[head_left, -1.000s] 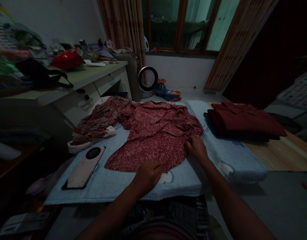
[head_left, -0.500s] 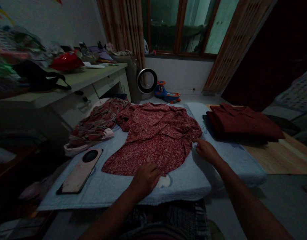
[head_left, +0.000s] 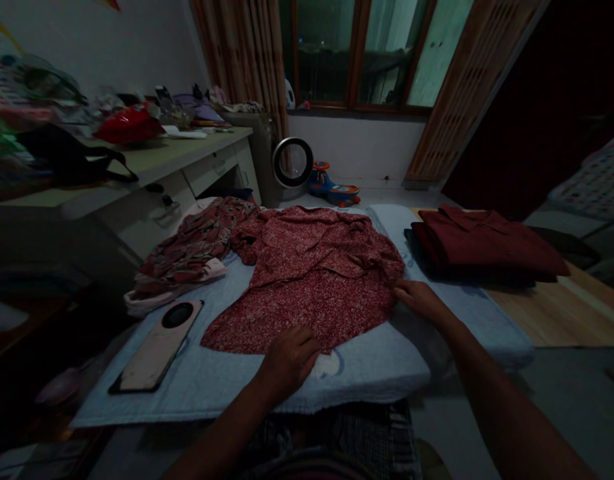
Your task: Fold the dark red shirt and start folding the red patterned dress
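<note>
A red flower-print garment (head_left: 311,280) lies spread on a light blue padded cloth (head_left: 377,367) in front of me. My left hand (head_left: 289,360) is closed on the garment's near hem. My right hand (head_left: 419,298) rests at the garment's right edge with its fingers curled against the fabric; whether it grips the cloth I cannot make out. A second patterned garment (head_left: 187,250) lies bunched at the cloth's left side.
A phone (head_left: 157,347) lies face down at the cloth's left front. Folded dark red clothes (head_left: 487,250) are stacked to the right on a wooden surface (head_left: 561,313). A cluttered desk (head_left: 151,160) stands at the left; a round fan (head_left: 293,162) and a toy car (head_left: 334,187) are by the window wall.
My right hand let go of the garment's lower right, moved out to the right, then came back to its right edge. The lower right of the garment now lies wider and flatter. My left hand stayed.
</note>
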Action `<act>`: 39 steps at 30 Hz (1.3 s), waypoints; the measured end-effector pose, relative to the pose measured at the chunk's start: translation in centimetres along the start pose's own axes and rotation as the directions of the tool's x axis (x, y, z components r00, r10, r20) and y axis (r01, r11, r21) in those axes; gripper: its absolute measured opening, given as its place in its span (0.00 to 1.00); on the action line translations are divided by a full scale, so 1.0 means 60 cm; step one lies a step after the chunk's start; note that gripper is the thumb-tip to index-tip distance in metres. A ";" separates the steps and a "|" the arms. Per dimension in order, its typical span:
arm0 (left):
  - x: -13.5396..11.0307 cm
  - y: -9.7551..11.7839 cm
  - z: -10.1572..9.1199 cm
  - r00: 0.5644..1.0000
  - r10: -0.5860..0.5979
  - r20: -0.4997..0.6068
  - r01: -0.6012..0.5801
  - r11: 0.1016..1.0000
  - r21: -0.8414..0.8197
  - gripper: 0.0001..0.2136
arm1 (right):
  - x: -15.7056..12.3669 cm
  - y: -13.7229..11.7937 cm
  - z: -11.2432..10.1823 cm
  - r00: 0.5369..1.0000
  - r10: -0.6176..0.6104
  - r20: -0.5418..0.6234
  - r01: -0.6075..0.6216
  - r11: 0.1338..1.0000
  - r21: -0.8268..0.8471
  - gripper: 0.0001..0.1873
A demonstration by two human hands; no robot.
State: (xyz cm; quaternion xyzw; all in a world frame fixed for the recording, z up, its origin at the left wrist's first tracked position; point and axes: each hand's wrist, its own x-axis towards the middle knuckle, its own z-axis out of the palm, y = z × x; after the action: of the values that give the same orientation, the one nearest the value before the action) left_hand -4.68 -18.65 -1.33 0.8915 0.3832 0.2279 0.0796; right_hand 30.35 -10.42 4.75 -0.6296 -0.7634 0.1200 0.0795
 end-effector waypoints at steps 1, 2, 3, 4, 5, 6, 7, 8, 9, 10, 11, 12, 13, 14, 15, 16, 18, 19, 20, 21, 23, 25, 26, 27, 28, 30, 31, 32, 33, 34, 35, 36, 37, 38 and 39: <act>0.001 0.000 -0.001 1.000 -0.001 0.006 0.001 1.000 -0.003 0.06 | -0.013 0.005 -0.005 0.999 0.048 0.005 -0.047 0.998 -0.037 0.18; 0.001 0.001 -0.002 1.000 -0.001 0.009 0.001 1.000 -0.006 0.06 | -0.026 0.008 -0.009 0.995 0.100 0.015 -0.098 0.992 -0.077 0.18; 0.002 0.001 -0.003 1.000 0.002 0.013 -0.002 1.000 -0.010 0.07 | -0.039 0.010 -0.011 0.988 0.152 0.030 -0.147 0.982 -0.116 0.17; 0.003 0.001 -0.004 1.000 0.006 0.014 -0.006 1.000 -0.013 0.07 | -0.050 0.010 -0.012 0.979 0.200 0.048 -0.190 0.970 -0.151 0.16; 0.003 0.001 -0.004 1.000 0.010 0.014 -0.009 1.000 -0.015 0.07 | -0.060 0.007 -0.013 0.968 0.240 0.068 -0.225 0.957 -0.184 0.14; 0.003 0.001 -0.005 1.000 0.012 0.015 -0.011 1.000 -0.013 0.07 | -0.068 0.003 -0.012 0.959 0.269 0.088 -0.246 0.946 -0.211 0.11; 0.002 0.001 -0.004 1.000 0.013 0.015 -0.013 1.000 -0.010 0.07 | -0.074 -0.003 -0.012 0.951 0.291 0.104 -0.261 0.937 -0.231 0.10; 0.002 0.000 -0.004 1.000 0.013 0.016 -0.013 1.000 -0.005 0.06 | -0.078 -0.009 -0.011 0.944 0.308 0.114 -0.273 0.930 -0.246 0.08; 0.001 0.000 -0.003 1.000 0.011 0.017 -0.011 1.000 0.003 0.06 | -0.080 -0.015 -0.010 0.941 0.318 0.116 -0.281 0.925 -0.255 0.07; 0.000 -0.001 -0.003 1.000 0.010 0.017 -0.010 1.000 0.012 0.06 | -0.081 -0.021 -0.009 0.941 0.320 0.108 -0.284 0.923 -0.259 0.06; -0.001 -0.001 -0.002 1.000 0.012 0.017 -0.012 1.000 0.021 0.06 | -0.081 -0.026 -0.007 0.943 0.320 0.094 -0.287 0.922 -0.260 0.07; -0.001 -0.002 -0.001 1.000 0.015 0.015 -0.015 1.000 0.027 0.06 | -0.080 -0.030 -0.004 0.943 0.323 0.080 -0.294 0.921 -0.257 0.08; -0.002 -0.002 -0.001 1.000 0.019 0.013 -0.020 0.999 0.031 0.06 | -0.080 -0.033 -0.001 0.941 0.332 0.073 -0.304 0.918 -0.254 0.10; -0.002 -0.002 -0.001 1.000 0.022 0.010 -0.023 0.999 0.034 0.06 | -0.079 -0.034 0.001 0.937 0.341 0.073 -0.313 0.916 -0.249 0.11; -0.003 -0.002 0.000 1.000 0.026 0.006 -0.026 0.999 0.036 0.06 | -0.080 -0.035 0.003 0.935 0.347 0.077 -0.320 0.916 -0.242 0.11; -0.003 -0.002 0.000 1.000 0.028 0.002 -0.028 0.999 0.037 0.06 | -0.082 -0.035 0.004 0.933 0.350 0.081 -0.323 0.916 -0.236 0.12; -0.004 -0.003 0.000 0.999 0.034 -0.005 -0.033 0.999 0.039 0.06 | -0.090 -0.033 0.002 0.938 0.336 0.083 -0.309 0.921 -0.236 0.12; -0.004 -0.003 0.000 0.999 0.038 -0.010 -0.037 0.998 0.040 0.06 | -0.097 -0.031 0.000 0.942 0.326 0.084 -0.298 0.923 -0.244 0.12; -0.003 -0.003 -0.001 0.999 0.044 -0.015 -0.043 0.998 0.042 0.06 | -0.104 -0.029 -0.004 0.944 0.317 0.090 -0.286 0.923 -0.256 0.12; -0.003 -0.002 -0.001 0.999 0.050 -0.018 -0.050 0.998 0.045 0.07 | -0.112 -0.028 -0.007 0.945 0.311 0.099 -0.275 0.923 -0.270 0.12; -0.002 -0.001 -0.003 0.998 0.065 -0.018 -0.064 0.997 0.049 0.07 | -0.127 -0.025 -0.014 0.944 0.305 0.130 -0.258 0.922 -0.289 0.13; -0.002 0.000 -0.004 0.997 0.076 -0.011 -0.075 0.995 0.058 0.07 | -0.138 -0.025 -0.018 0.940 0.297 0.169 -0.237 0.923 -0.302 0.13; -0.002 0.000 -0.004 0.997 0.081 -0.006 -0.080 0.995 0.062 0.07 | -0.141 -0.025 -0.018 0.936 0.296 0.189 -0.229 0.922 -0.312 0.14; -0.002 0.000 -0.004 0.996 0.085 -0.001 -0.085 0.994 0.067 0.07 | -0.143 -0.026 -0.018 0.931 0.300 0.208 -0.224 0.919 -0.323 0.15; -0.002 0.000 -0.004 0.996 0.089 0.004 -0.090 0.993 0.070 0.07 | -0.144 -0.027 -0.018 0.926 0.305 0.221 -0.221 0.915 -0.337 0.15; -0.002 0.000 -0.003 0.996 0.088 0.014 -0.089 0.993 0.073 0.06 | -0.143 -0.032 -0.017 0.923 0.316 0.220 -0.222 0.904 -0.366 0.16; -0.003 0.000 -0.003 0.996 0.084 0.018 -0.085 0.994 0.071 0.06 | -0.140 -0.035 -0.016 0.925 0.320 0.204 -0.228 0.898 -0.377 0.16; -0.003 0.000 -0.003 0.997 0.078 0.021 -0.080 0.994 0.070 0.06 | -0.137 -0.039 -0.014 0.931 0.320 0.177 -0.234 0.893 -0.385 0.15; -0.003 0.001 -0.003 0.997 0.073 0.022 -0.075 0.995 0.068 0.06 | -0.133 -0.043 -0.011 0.939 0.313 0.143 -0.238 0.891 -0.386 0.15; -0.002 0.001 -0.003 0.997 0.069 0.025 -0.070 0.996 0.063 0.06 | -0.129 -0.048 -0.007 0.950 0.293 0.108 -0.234 0.897 -0.375 0.14; -0.002 0.002 -0.004 0.997 0.065 0.028 -0.067 0.996 0.058 0.06 | -0.123 -0.053 -0.002 0.963 0.261 0.075 -0.219 0.910 -0.351 0.14; -0.002 0.003 -0.005 0.997 0.064 0.033 -0.065 0.997 0.052 0.05 | -0.118 -0.057 0.005 0.976 0.214 0.047 -0.189 0.930 -0.314 0.14; -0.002 0.004 -0.006 0.998 0.061 0.035 -0.062 0.997 0.047 0.05 | -0.112 -0.059 0.013 0.987 0.159 0.033 -0.144 0.952 -0.271 0.13; -0.002 0.005 -0.007 0.998 0.057 0.034 -0.058 0.997 0.043 0.05 | -0.107 -0.059 0.021 0.994 0.104 0.036 -0.093 0.970 -0.226 0.13; -0.003 0.006 -0.008 0.998 0.053 0.034 -0.054 0.998 0.038 0.05 | -0.104 -0.056 0.029 0.997 0.064 0.051 -0.054 0.981 -0.185 0.12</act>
State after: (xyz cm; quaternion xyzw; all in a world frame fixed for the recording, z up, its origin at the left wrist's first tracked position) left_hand -4.78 -19.03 -0.81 0.9066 0.3622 0.2075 0.0623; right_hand 27.92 -17.25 4.24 -0.6530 -0.7542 0.0694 -0.0043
